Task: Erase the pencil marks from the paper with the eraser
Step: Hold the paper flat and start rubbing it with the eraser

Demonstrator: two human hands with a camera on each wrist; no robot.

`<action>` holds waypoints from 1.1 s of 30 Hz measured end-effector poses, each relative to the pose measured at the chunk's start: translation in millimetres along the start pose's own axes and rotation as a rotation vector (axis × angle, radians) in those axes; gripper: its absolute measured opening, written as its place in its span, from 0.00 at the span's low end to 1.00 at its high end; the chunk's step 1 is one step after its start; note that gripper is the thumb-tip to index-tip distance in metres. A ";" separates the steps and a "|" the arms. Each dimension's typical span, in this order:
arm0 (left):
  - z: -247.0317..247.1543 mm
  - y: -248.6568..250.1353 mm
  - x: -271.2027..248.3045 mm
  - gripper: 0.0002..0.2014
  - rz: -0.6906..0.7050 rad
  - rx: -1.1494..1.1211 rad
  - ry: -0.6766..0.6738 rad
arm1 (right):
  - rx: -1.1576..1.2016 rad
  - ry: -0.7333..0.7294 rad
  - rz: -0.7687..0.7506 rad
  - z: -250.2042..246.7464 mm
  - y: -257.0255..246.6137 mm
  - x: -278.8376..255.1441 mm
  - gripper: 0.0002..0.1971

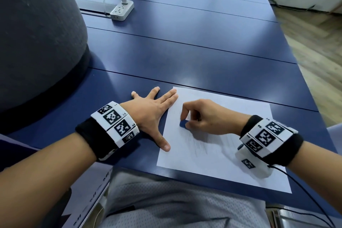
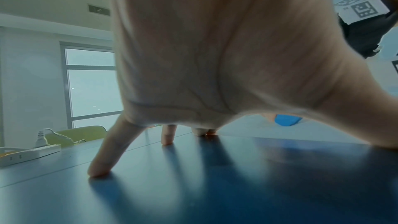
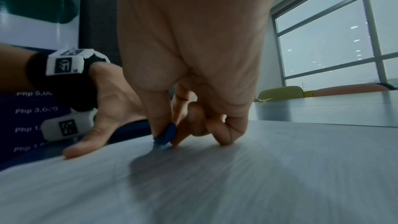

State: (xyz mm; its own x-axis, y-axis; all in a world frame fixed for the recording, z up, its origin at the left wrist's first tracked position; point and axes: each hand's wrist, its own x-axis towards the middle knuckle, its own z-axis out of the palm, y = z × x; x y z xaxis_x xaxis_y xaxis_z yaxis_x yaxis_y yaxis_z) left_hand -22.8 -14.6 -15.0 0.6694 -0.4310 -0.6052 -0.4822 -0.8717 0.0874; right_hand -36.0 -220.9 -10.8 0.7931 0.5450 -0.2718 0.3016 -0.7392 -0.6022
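A white sheet of paper [image 1: 231,135] lies on the blue table [image 1: 194,52] near its front edge, with faint grey pencil marks [image 1: 200,146] in its middle. My right hand [image 1: 201,116] pinches a small blue eraser [image 1: 183,123] between thumb and fingers and presses it onto the upper left part of the sheet; the right wrist view shows the eraser [image 3: 165,135] touching the paper [image 3: 237,176]. My left hand [image 1: 153,114] lies flat with fingers spread, thumb and fingertips on the paper's left edge. From the left wrist view the eraser [image 2: 287,120] shows beyond the palm.
A white power strip [image 1: 122,10] with a plugged cable sits at the far left of the table. A large dark grey rounded object [image 1: 37,33] stands at the left. The table's right edge [image 1: 296,61] drops to a wooden floor.
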 end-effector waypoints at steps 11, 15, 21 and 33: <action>1.7 -2.2 1.1 0.76 0.013 -0.024 0.004 | 0.049 0.129 0.071 -0.6 2.7 8.2 0.03; 3.5 -2.2 0.5 0.76 0.013 -0.018 0.014 | 0.063 0.185 0.123 2.9 1.5 12.7 0.05; 1.5 0.3 -1.3 0.76 -0.001 -0.015 0.018 | 0.023 0.058 0.039 8.0 -7.7 2.4 0.03; 8.1 -1.7 0.3 0.77 0.036 -0.007 0.045 | -0.062 -0.124 -0.019 -11.3 -3.6 9.6 0.03</action>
State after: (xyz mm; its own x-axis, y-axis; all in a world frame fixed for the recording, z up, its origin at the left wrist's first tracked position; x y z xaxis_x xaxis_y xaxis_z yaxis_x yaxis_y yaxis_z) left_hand -26.4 -11.4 -21.8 0.6762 -0.4719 -0.5657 -0.5026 -0.8570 0.1142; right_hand -23.6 -217.5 -2.8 0.7168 0.6008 -0.3539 0.3510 -0.7495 -0.5613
